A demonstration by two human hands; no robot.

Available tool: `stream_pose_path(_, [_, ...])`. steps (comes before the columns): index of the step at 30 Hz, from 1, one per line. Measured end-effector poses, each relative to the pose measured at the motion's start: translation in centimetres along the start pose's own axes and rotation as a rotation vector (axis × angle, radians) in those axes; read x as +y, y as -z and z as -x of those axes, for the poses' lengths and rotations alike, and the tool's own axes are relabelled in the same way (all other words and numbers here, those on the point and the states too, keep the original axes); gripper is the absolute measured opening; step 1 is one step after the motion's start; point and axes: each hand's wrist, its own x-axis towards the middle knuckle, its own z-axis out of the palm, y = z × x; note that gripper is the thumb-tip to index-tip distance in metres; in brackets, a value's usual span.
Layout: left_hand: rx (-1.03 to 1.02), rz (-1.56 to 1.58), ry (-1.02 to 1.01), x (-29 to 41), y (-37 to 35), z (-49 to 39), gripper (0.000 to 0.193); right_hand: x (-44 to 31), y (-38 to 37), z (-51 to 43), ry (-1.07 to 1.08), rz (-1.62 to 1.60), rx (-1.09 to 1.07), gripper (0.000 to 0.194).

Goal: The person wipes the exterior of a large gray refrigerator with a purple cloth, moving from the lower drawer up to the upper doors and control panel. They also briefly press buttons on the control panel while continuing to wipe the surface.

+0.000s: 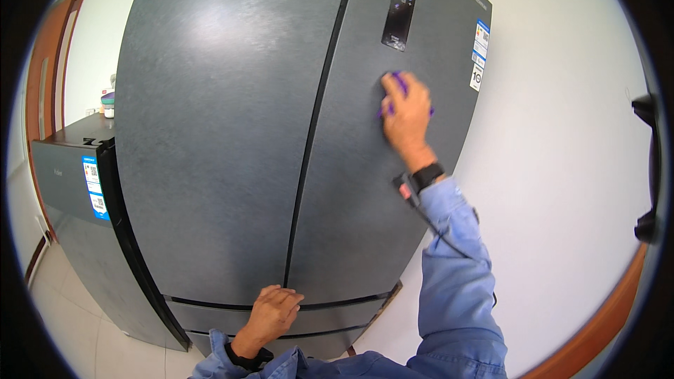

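Observation:
A dark grey refrigerator (221, 158) with two upper doors and lower drawers fills the middle of the view. My right hand (409, 116) presses a bunched purple cloth (400, 82) against the right door, a little below the dark display panel (400, 10). Most of the cloth is hidden under my palm and fingers. Low down, by the bottom of the seam between the doors, is my left hand (274, 311), with nothing seen in it. Its fingers are loosely bent in front of the drawer gap; whether they touch the surface is unclear.
To the left stands a shorter grey appliance (68, 184) with a printed label, small items (108, 102) on its top. A white wall (553, 142) runs along the right. A black cable (442, 234) hangs along my right sleeve. Pale tiles (100, 326) cover the floor.

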Motion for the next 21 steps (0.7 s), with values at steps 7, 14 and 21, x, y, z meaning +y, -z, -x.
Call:
stream_pose_path(7, [-0.039,-0.019,-0.017,1.3,-0.1,0.4,0.025,-5.4,4.0,8.0,0.385,-0.273,-0.161,0.038])
stream_pose_path(14, [-0.038,-0.039,-0.004,2.9,0.6,1.1,0.026,3.6,2.3,5.5,-0.374,0.065,0.052,0.033])
stream_pose_path(21, [0.020,-0.163,-0.160,3.8,2.6,-4.9,0.026,-4.8,6.2,12.5,-0.862,-0.919,-0.166,0.027])
